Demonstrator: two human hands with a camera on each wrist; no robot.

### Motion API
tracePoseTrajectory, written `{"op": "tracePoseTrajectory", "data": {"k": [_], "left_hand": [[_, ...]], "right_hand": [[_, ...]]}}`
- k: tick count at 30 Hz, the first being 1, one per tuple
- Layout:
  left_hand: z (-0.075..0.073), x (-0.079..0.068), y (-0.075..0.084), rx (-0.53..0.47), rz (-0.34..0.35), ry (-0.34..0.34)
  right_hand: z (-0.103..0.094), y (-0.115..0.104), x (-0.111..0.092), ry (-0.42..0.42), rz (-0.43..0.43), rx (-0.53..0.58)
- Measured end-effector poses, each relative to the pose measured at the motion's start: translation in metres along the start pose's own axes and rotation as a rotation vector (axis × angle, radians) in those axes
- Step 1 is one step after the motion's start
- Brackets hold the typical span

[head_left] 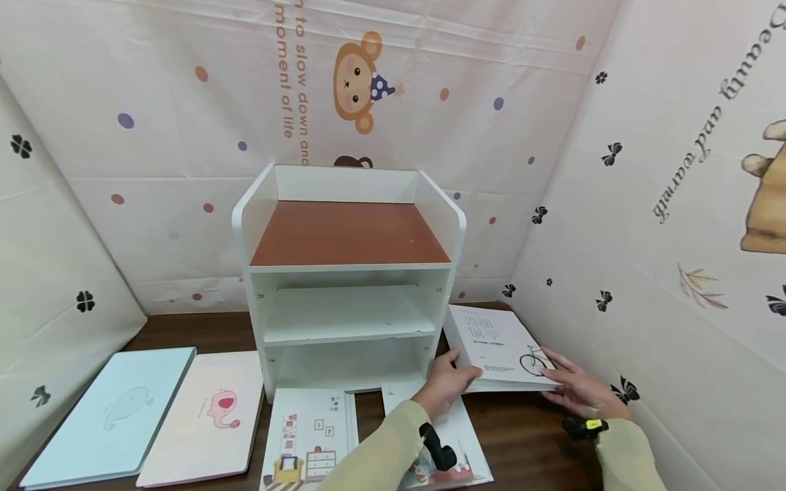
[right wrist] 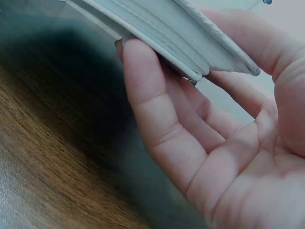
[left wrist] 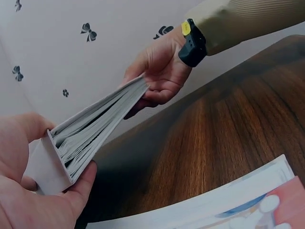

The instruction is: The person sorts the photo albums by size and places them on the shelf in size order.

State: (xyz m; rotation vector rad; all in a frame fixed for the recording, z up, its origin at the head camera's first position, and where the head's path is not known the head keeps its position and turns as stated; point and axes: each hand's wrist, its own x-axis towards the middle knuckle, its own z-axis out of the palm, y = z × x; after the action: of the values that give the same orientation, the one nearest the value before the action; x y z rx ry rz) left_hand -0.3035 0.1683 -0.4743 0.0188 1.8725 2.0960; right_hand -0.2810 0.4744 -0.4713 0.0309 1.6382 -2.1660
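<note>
Both hands hold a white book point(head_left: 494, 341) with a bicycle drawn on its cover, to the right of a small white shelf unit point(head_left: 350, 269). My left hand point(head_left: 443, 385) grips the near left corner, and the left wrist view shows its thumb and fingers around the spine point(left wrist: 50, 164). At the opposite side my right hand point(head_left: 580, 389) pinches the book, thumb above and fingers point(right wrist: 147, 90) underneath. The book is tilted over the dark wooden table, its pages point(left wrist: 102, 126) slightly fanned between the covers.
A light blue notebook point(head_left: 117, 416) and a pink notebook point(head_left: 205, 423) with an elephant lie left of the shelf. Two illustrated books lie in front of it: one with furniture drawings point(head_left: 310, 433), another point(head_left: 457, 436) under my left forearm. Printed cloth walls point(head_left: 614, 225) surround the table.
</note>
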Motion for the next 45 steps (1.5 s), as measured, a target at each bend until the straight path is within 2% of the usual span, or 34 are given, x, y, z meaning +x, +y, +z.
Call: {"op": "tracePoseTrajectory", "data": {"k": [6, 10, 14, 20, 30, 39, 45], "left_hand": [[-0.001, -0.003, 0.003, -0.016, -0.002, 0.003], [-0.003, -0.007, 0.004, -0.047, 0.011, -0.022], [-0.005, -0.01, 0.006, -0.083, 0.025, -0.052], [-0.007, -0.016, 0.012, -0.127, 0.043, -0.083], [-0.014, -0.029, 0.024, -0.177, 0.063, -0.134], [-0.02, -0.042, 0.035, -0.178, 0.046, -0.154], [-0.023, -0.047, 0.04, -0.156, 0.069, -0.18]], "right_hand": [[0.003, -0.003, -0.005, 0.018, -0.004, -0.01], [0.006, -0.006, -0.009, -0.001, -0.016, -0.029], [0.007, -0.011, -0.014, -0.059, -0.031, -0.034], [0.008, -0.016, -0.021, -0.189, -0.046, 0.01], [0.009, -0.022, -0.026, -0.317, -0.087, 0.089], [0.014, -0.023, -0.031, -0.381, -0.133, 0.129], [0.02, -0.026, -0.036, -0.423, -0.187, 0.125]]}}
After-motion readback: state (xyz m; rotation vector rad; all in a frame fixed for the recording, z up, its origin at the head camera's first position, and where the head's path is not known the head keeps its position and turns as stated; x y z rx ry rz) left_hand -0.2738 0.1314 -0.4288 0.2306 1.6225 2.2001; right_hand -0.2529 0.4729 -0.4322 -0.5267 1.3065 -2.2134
